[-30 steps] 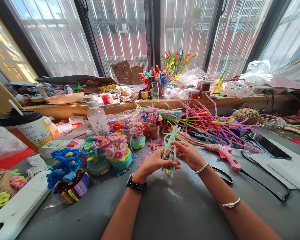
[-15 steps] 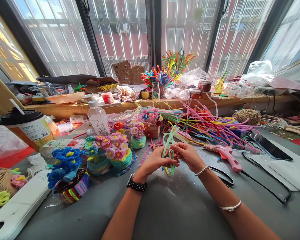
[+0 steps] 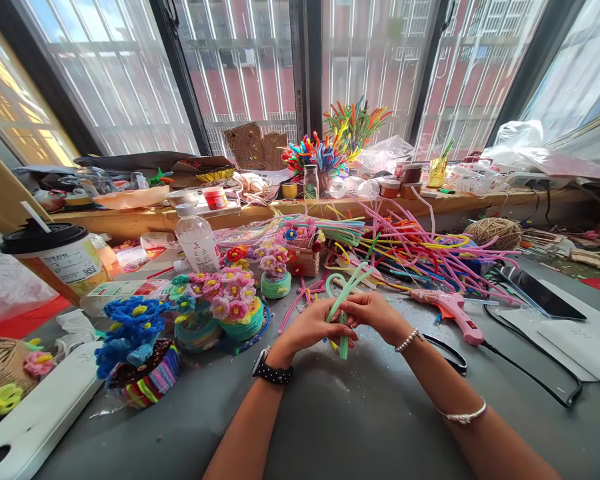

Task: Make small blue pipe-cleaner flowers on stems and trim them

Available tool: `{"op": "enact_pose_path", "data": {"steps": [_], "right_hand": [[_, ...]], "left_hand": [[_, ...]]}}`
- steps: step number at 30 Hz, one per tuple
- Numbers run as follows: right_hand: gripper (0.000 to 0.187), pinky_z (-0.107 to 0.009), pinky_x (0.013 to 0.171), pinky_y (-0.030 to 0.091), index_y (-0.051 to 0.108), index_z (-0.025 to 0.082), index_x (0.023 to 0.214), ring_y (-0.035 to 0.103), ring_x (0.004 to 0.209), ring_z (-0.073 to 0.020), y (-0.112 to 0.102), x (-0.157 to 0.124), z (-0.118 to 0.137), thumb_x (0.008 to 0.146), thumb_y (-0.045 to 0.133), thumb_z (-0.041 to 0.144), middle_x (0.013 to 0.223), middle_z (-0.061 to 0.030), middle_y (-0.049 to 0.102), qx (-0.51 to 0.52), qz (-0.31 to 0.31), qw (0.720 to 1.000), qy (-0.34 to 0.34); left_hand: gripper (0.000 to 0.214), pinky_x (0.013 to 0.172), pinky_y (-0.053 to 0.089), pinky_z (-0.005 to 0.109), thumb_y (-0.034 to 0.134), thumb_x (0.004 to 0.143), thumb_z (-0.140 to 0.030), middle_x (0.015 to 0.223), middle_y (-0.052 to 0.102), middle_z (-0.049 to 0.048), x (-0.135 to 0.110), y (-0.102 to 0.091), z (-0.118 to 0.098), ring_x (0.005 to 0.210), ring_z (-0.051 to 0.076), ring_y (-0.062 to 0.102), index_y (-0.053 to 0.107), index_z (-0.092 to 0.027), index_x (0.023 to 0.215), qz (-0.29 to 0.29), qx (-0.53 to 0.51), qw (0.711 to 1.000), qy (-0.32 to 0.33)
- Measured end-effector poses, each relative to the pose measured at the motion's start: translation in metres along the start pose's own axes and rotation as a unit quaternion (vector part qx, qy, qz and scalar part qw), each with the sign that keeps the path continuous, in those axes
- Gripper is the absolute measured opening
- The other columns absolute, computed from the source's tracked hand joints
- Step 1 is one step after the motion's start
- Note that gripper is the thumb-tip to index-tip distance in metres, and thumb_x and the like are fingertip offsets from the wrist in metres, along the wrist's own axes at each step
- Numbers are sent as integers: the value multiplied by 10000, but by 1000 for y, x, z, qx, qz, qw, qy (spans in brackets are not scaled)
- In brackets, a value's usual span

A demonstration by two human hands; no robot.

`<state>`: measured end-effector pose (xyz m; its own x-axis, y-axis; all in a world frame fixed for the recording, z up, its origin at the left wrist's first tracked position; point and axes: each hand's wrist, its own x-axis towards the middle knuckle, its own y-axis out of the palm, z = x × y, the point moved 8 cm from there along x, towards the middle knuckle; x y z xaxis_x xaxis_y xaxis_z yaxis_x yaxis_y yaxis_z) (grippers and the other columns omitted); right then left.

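Note:
Several light green pipe cleaners [image 3: 347,293], bent into loops at the top, are held above the grey table in front of me. My left hand [image 3: 313,327] is closed around them from the left, thumb and fingers pinching the bundle. From the right, my right hand [image 3: 373,313] pinches the same strands with thumb and forefinger. Their lower ends stick out below my fingers. Just left of my hands stand pots of pink pipe-cleaner flowers [image 3: 235,293] and blue pipe-cleaner flowers [image 3: 135,327].
A pink glue gun [image 3: 455,313] with a black cable lies to the right, near a phone [image 3: 545,293]. Behind my hands spreads a pile of coloured pipe cleaners [image 3: 420,247]. A drink cup [image 3: 60,260] and a plastic bottle [image 3: 197,237] stand at the left.
The green pipe cleaners have tilted to the right at the top and their loops have opened wider apart. Both hands have shifted only slightly.

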<state>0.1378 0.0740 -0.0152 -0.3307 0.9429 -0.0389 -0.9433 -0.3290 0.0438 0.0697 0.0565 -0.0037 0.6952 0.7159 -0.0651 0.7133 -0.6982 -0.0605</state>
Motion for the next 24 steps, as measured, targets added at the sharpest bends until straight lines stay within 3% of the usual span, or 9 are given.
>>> {"op": "enact_pose_path", "data": {"steps": [4, 10, 14, 17, 21, 24], "right_hand": [[269, -192, 416, 355, 612, 118, 579, 446, 387, -53, 3, 3, -7, 631, 621, 382, 443, 37, 495, 75, 15, 997, 16], [290, -184, 388, 351, 613, 102, 702, 415, 359, -42, 10, 4, -14, 646, 621, 387, 413, 54, 451, 125, 42, 991, 37], [265, -183, 429, 383, 607, 119, 829, 459, 436, -41, 9, 3, -12, 663, 626, 324, 623, 0, 572, 138, 50, 988, 43], [257, -187, 492, 411, 607, 122, 879, 512, 533, -57, 11, 0, -10, 675, 620, 277, 782, -40, 605, 136, 86, 985, 56], [224, -178, 532, 406, 621, 109, 853, 513, 558, -51, 13, -3, -10, 665, 621, 233, 792, -47, 613, 122, 113, 984, 71], [199, -207, 495, 392, 608, 120, 786, 508, 518, -69, 12, -1, -9, 654, 616, 270, 719, -32, 610, 109, 85, 989, 46]], "left_hand": [[255, 482, 433, 220, 594, 646, -301, 670, 622, 37, 1, 1, 1, 583, 155, 598, 474, -152, 815, 15, -15, 1000, 13], [247, 450, 425, 197, 603, 638, -287, 646, 619, 24, 3, -2, 1, 526, 128, 582, 461, -146, 783, 4, -4, 1000, 28], [240, 462, 438, 205, 611, 635, -281, 627, 628, 21, 3, -7, 1, 533, 137, 590, 462, -149, 768, -20, -2, 999, 28], [265, 478, 435, 203, 613, 638, -283, 658, 635, 33, 1, -3, -1, 572, 146, 599, 495, -144, 830, 6, 4, 1000, 28], [299, 484, 430, 207, 610, 639, -303, 658, 633, 33, -2, 4, -3, 573, 147, 595, 520, -143, 874, 48, 12, 999, 23], [278, 505, 446, 223, 612, 637, -297, 682, 630, 37, -1, 2, -1, 596, 155, 601, 515, -142, 847, 36, 4, 999, 22]]}}
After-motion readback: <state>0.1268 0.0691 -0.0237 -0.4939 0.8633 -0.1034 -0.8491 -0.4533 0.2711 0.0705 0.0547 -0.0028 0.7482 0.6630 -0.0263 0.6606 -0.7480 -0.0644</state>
